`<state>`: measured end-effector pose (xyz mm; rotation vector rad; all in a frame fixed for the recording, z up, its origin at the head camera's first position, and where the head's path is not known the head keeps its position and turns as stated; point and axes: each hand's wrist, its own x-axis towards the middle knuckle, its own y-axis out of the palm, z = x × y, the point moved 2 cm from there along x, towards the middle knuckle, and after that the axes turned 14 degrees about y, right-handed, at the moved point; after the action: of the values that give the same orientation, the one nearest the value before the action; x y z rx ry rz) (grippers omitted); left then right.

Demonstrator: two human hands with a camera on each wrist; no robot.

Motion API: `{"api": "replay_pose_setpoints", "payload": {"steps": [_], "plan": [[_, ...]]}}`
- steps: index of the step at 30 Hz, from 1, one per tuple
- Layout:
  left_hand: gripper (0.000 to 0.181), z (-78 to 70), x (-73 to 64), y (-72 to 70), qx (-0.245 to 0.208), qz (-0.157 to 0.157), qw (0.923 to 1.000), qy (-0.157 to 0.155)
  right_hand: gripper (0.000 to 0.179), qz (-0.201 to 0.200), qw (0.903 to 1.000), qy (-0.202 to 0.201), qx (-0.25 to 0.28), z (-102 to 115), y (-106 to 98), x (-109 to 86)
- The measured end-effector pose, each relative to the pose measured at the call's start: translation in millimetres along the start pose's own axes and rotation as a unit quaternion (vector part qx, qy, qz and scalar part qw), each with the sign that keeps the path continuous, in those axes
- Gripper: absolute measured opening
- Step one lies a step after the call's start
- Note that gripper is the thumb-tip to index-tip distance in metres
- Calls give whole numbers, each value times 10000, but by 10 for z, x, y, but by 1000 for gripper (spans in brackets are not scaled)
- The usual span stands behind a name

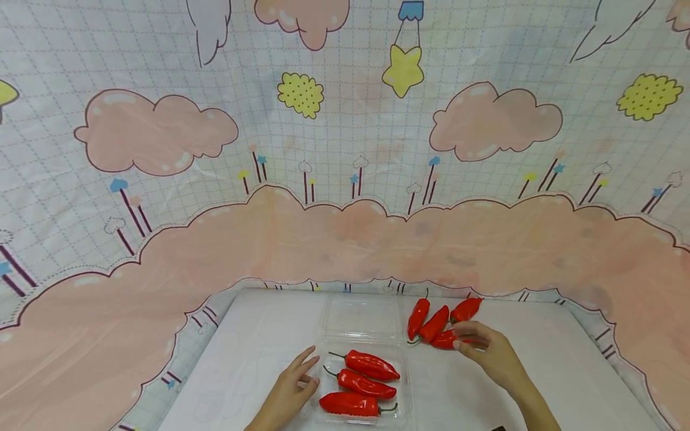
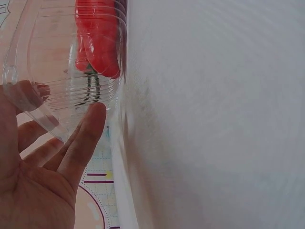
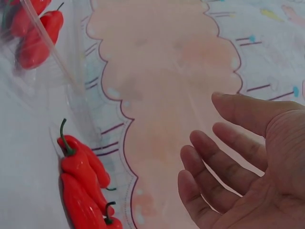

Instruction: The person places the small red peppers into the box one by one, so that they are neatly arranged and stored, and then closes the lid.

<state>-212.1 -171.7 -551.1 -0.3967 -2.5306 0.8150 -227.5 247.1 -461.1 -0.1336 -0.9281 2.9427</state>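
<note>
A clear plastic clamshell box lies with its lid folded back. Three red peppers with green stems lie side by side in it: the far one, the middle one and the near one. My left hand rests at the box's left side, fingers loosely extended; in the left wrist view a fingertip appears against the ribbed wall. Right of the lid, several loose red peppers lie in a cluster. Over the nearest one hovers my right hand, fingers apart and holding nothing.
The white tabletop carries the box and the peppers. Behind it hangs a cloth printed with clouds and stars, which also runs down both sides. A small dark object shows at the bottom edge.
</note>
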Motion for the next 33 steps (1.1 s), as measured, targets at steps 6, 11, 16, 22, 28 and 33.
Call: {"api": "replay_pose_setpoints", "payload": {"steps": [6, 11, 16, 22, 28, 33], "plan": [[48, -16, -4, -6, -71, -28, 9999, 70, 36, -81, 9999, 114, -8, -81, -85, 47], [49, -18, -11, -8, -124, -27, 9999, 90, 40, -151, 9995, 272, -53, -172, -145, 90], [48, -16, -11, -6, -94, -42, 9998, 146, 40, -203, 9987, 476, -27, -273, -180, 148], [48, -15, -9, -7, -86, -72, 9998, 181, 47, -49, 9963, 843, 149, -397, -187, 191], [48, -16, -11, -9, -97, -61, 9998, 191, 50, -43, 9945, 1045, 111, -506, -175, 236], [48, -16, -10, -5, -112, -70, 9998, 169, 44, -69, 9971, 725, -213, -560, -178, 326]]}}
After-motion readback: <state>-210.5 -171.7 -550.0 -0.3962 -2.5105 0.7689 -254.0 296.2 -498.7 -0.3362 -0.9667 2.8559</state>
